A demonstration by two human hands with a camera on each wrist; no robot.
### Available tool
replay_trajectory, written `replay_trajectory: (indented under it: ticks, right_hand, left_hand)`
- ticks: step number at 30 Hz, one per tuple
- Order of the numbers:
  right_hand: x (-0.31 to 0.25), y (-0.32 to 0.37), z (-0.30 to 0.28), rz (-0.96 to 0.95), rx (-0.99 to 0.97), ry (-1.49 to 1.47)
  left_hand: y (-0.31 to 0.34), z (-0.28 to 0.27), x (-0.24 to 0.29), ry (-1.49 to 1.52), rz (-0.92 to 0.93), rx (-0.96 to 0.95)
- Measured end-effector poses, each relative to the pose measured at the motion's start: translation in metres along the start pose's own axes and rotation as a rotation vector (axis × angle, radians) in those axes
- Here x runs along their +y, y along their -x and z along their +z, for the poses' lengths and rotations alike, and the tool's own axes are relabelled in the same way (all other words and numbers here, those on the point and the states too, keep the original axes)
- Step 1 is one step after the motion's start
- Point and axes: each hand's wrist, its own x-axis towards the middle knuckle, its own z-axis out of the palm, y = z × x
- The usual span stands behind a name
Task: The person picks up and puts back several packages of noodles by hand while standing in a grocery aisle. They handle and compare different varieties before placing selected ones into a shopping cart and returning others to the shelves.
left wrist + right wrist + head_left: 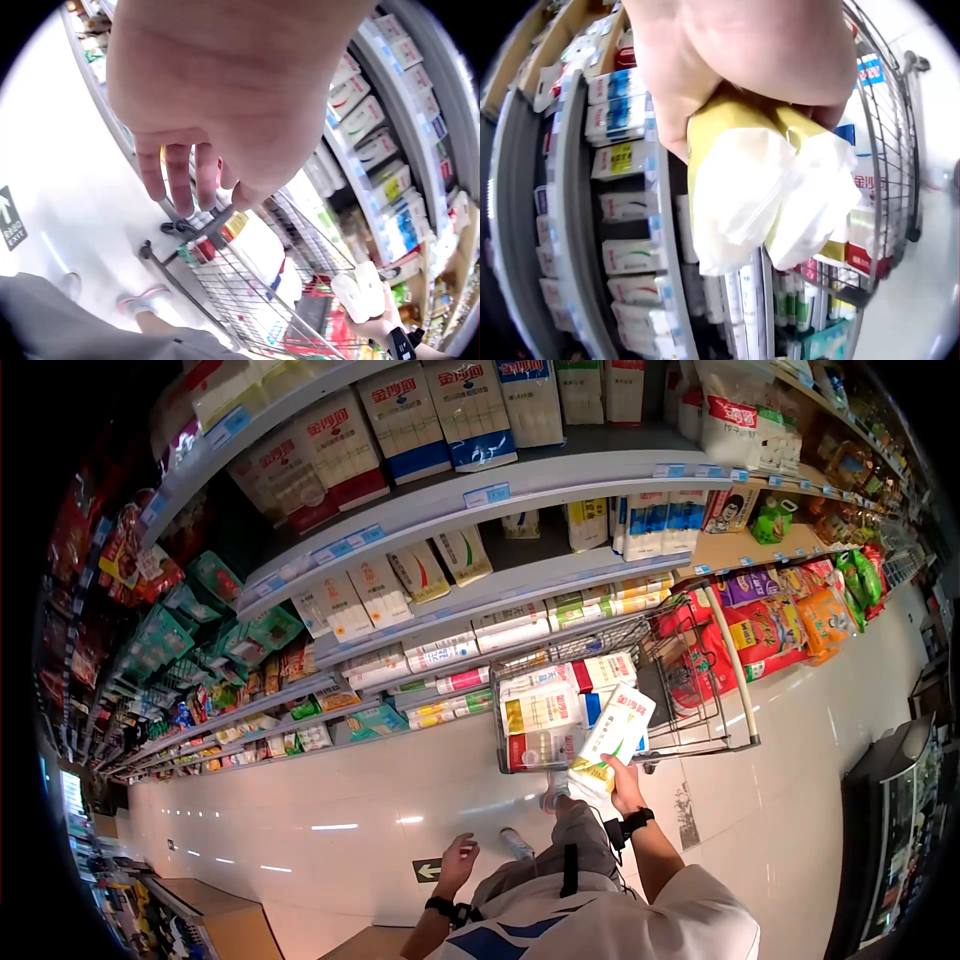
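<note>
My right hand (627, 788) grips the lower end of a white and yellow-green package (618, 728) over the near side of the shopping cart. Up close in the right wrist view, that hand (742, 67) holds two packages (739, 195) side by side, with white wrapped ends. My left hand (461, 857) hangs in the air left of the cart, holding nothing; its fingers hang loosely bent in the left wrist view (187, 165). White packages with gold, red and blue parts (543, 710) lie in the cart.
The wire cart (752, 705) stands against shelves (590, 470) of white packages. Bright snack bags (760, 625) are at its far right. A floor exit sign (428, 870) lies left of my feet, and a dark case (900, 830) stands at the right.
</note>
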Motion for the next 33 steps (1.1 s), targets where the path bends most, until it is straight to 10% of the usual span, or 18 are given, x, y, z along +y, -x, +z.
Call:
replay_trajectory:
  ticks: [4,9,20,33]
  right_hand:
    - [-0.018,0.121,0.020,0.195,-0.129,-0.056]
    - [-0.050,0.187,0.056,0.202,-0.374,0.035]
    - [-0.155,0.225,0.011,0.022,-0.702,0.342]
    - [-0.177,0.201,-0.098,0.172,-0.451,-0.233]
  left_hand:
    - [-0.012,0.032,0.060,0.163,0.089,-0.164]
    - [0.016,0.072,0.214,1.072,0.006,-0.594]
    - [0.087,0.141,0.299,1.057,0.265,-0.317]
    - [0.126,0.175,0.331,0.917,0.293,-0.207]
